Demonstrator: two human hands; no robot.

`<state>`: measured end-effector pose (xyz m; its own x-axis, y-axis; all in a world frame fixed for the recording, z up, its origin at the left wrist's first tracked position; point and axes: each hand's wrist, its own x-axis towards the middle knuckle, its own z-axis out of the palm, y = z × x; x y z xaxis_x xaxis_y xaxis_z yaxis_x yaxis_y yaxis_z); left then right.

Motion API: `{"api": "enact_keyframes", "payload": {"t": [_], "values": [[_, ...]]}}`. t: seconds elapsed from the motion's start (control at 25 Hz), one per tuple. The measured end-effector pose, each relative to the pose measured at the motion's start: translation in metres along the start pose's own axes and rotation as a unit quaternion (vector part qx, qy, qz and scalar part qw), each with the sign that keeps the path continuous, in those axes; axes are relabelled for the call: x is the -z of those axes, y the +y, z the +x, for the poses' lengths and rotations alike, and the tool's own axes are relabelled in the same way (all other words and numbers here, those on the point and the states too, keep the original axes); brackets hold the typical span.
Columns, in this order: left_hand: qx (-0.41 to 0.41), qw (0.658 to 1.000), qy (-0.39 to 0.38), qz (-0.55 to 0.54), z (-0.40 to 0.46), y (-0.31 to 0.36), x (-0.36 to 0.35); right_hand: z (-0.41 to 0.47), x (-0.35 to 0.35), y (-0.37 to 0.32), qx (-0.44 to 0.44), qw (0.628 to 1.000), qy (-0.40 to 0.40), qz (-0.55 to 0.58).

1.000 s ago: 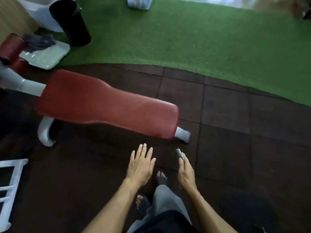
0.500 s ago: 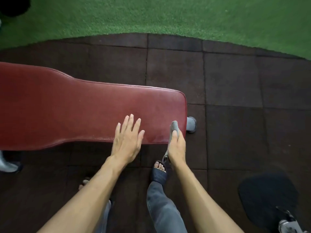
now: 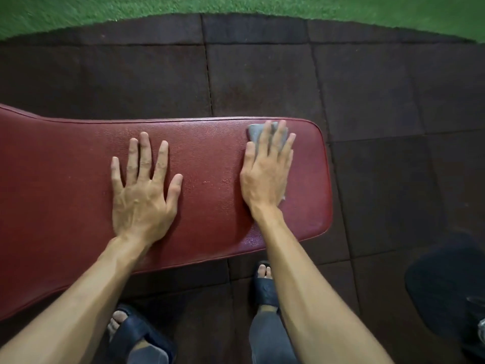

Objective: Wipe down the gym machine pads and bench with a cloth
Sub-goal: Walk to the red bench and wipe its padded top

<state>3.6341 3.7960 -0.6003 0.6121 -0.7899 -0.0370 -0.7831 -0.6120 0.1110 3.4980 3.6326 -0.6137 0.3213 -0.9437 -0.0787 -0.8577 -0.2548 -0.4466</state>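
A long dark-red padded bench (image 3: 210, 158) runs across the middle of the view, its rounded end at the right. My left hand (image 3: 143, 190) lies flat on the pad with fingers spread and nothing in it. Near the bench's right end my right hand (image 3: 267, 166) presses a small grey cloth (image 3: 256, 131) flat against the pad. Most of the cloth is hidden under the palm; a corner shows past the fingertips and a bit by the wrist.
Dark rubber floor tiles (image 3: 380, 101) surround the bench, with green turf (image 3: 78, 11) along the far edge. My sandalled feet (image 3: 265, 287) stand just under the bench's near side. A round black object (image 3: 443, 287) sits on the floor at the lower right.
I have stepped up close to the bench. Both hands moved from its near edge onto the pad, the right one carrying the cloth to the far right end and laying it flat.
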Motion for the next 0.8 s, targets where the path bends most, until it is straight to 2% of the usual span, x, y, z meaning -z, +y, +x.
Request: {"api": "enact_keyframes", "payload": {"t": [0.12,0.2,0.24,0.28,0.36,0.44,0.48,0.56,0.64,0.72,0.8], "values": [[0.002,1.000,0.007,-0.010,-0.001,-0.002,0.001,-0.071,-0.002,-0.014,0.177,0.981,-0.081,-0.025],[0.003,1.000,0.008,-0.017,0.000,-0.001,0.002,-0.109,0.012,0.029,0.226,0.966,-0.108,-0.061],[0.006,1.000,0.008,-0.016,-0.001,0.000,0.001,-0.105,0.020,0.060,0.203,0.972,-0.088,-0.081],[0.009,1.000,0.007,-0.012,-0.001,0.001,0.001,-0.084,0.028,0.090,0.144,0.983,-0.062,-0.097],[0.011,1.000,0.012,0.000,0.000,0.004,-0.001,-0.020,0.039,0.119,-0.032,0.996,-0.017,-0.083],[0.010,1.000,0.015,0.015,-0.001,0.005,-0.002,0.041,0.035,0.095,-0.135,0.990,0.033,-0.037],[0.008,1.000,0.017,0.016,-0.002,0.004,-0.002,0.054,0.023,0.067,-0.123,0.991,0.053,-0.024],[0.008,1.000,0.028,0.010,-0.001,0.004,-0.003,0.033,-0.007,-0.004,0.023,0.998,0.040,-0.036],[0.008,0.999,0.040,-0.012,0.000,0.002,-0.002,-0.045,-0.017,-0.049,0.174,0.983,-0.045,-0.036],[-0.011,0.999,0.040,-0.035,-0.003,-0.003,-0.001,-0.112,-0.005,-0.028,0.242,0.964,-0.105,-0.027],[-0.016,0.999,0.042,-0.008,-0.004,-0.027,0.006,-0.136,0.015,0.027,0.247,0.961,-0.114,-0.057]]}}
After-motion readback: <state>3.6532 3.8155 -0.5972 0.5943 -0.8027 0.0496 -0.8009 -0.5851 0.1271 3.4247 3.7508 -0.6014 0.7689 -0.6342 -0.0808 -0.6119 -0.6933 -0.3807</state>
